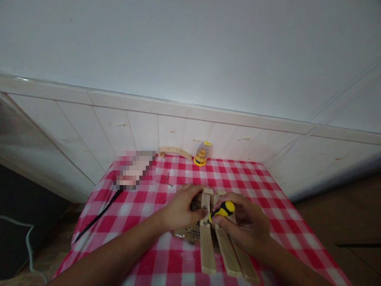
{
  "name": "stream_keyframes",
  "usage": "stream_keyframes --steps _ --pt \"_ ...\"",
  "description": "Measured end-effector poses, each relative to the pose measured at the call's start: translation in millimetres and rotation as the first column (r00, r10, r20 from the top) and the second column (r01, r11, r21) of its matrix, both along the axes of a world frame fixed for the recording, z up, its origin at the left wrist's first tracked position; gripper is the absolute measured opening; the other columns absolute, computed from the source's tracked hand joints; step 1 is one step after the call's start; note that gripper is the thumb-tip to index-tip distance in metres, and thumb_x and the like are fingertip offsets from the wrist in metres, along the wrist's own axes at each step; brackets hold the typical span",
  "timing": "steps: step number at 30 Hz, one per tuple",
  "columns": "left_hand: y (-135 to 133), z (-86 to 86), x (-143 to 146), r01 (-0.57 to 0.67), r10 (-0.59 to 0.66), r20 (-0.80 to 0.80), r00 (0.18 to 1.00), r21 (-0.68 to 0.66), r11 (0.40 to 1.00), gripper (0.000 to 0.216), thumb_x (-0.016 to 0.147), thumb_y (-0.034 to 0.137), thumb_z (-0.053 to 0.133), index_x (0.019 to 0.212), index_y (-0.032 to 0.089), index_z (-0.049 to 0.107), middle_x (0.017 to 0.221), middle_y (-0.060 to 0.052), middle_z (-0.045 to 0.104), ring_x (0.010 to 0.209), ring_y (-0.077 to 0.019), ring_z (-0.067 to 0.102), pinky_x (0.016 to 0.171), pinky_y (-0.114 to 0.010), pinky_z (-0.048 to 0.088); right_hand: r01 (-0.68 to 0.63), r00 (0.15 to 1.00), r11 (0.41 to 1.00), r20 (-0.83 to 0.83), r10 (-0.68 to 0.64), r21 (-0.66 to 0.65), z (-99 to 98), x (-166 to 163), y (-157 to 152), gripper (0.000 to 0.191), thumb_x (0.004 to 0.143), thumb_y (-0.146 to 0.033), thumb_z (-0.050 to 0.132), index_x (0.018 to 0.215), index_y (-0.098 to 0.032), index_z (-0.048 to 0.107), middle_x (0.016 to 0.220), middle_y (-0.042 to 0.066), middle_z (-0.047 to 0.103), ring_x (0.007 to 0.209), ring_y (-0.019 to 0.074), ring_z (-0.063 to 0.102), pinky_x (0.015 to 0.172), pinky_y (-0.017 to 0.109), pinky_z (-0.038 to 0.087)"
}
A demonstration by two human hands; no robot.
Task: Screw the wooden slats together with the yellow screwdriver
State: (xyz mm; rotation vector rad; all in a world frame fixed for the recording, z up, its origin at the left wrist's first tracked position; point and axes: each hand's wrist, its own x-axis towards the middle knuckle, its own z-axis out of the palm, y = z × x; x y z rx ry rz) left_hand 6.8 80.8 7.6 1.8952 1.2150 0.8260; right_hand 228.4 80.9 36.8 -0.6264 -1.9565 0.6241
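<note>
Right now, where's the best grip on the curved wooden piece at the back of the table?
Probably its mid-span, pinched from above on the near side: the curved wooden piece lies flat along the far edge of the table, with the wall right behind it. The bit holder crowds its right end.

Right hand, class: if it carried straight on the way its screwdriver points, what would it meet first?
Probably the leftmost wooden slat, by its screws; the right hand aims the screwdriver left at it. The left hand lies just beyond; depth is unclear.
</note>
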Motion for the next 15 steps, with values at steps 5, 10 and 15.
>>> stream_keyframes --steps 5,10,15 --pt "0.5 -3.3 0.2 -0.013 0.013 -0.003 1.000 0.013 1.000 0.047 0.081 0.029 0.076 0.126 0.020 0.071 0.123 -0.011 0.078 0.116 -0.0341 0.070 0.105 -0.050 0.049 0.013 1.000 1.000 -0.025 -0.014 -0.026 -6.0 2.1 0.1 0.041 0.095 -0.024 0.084 0.132 -0.033 0.069 0.103 0.005 0.082 0.086 0.0234 0.082 0.074 0.035 0.070" --pt "0.2 0.0 -0.1 -0.005 0.005 -0.011 1.000 0.009 1.000 0.047 0.082 0.030 0.075 0.126 0.018 0.071 0.124 -0.012 0.078 0.116 -0.0342 0.070 0.105 -0.049 0.051 0.139 0.980 0.989 -0.133 -0.145 -0.050 -2.3 -1.5 2.8 0.040 0.096 -0.021 0.081 0.133 -0.030 0.070 0.105 0.005 0.082 0.086 0.0217 0.083 0.075 0.033 0.072" --pt "-1.3 2.2 -1.5 0.008 -0.008 -0.006 1.000 -0.005 1.000 0.050 0.083 0.029 0.074 0.132 0.018 0.069 0.130 -0.013 0.076 0.122 -0.0354 0.069 0.109 -0.051 0.050 0.192 0.975 0.980 -0.099 -0.197 -0.058 -0.4 -2.9 7.9 0.038 0.096 -0.019 0.080 0.132 -0.030 0.072 0.103 0.004 0.083 0.086 0.0207 0.084 0.078 0.031 0.073"
